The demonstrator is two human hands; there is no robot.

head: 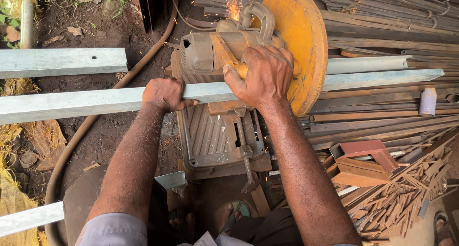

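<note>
A chop saw (224,50) with a round orange blade guard (306,45) sits on its metal base (210,141) on the ground. A long grey steel bar (86,101) lies across the base under the saw. My left hand (165,93) grips the bar just left of the saw. Over the saw's orange handle my right hand (260,74) is closed, pressing it down. Sparks (232,0) fly up behind the motor.
A second grey bar (62,60) lies at the far left, another piece (28,218) at the lower left. Rusty steel strips and offcuts (397,179) pile up at the right. A hose (71,150) curves over the dirt. My sandalled feet (229,215) are below the base.
</note>
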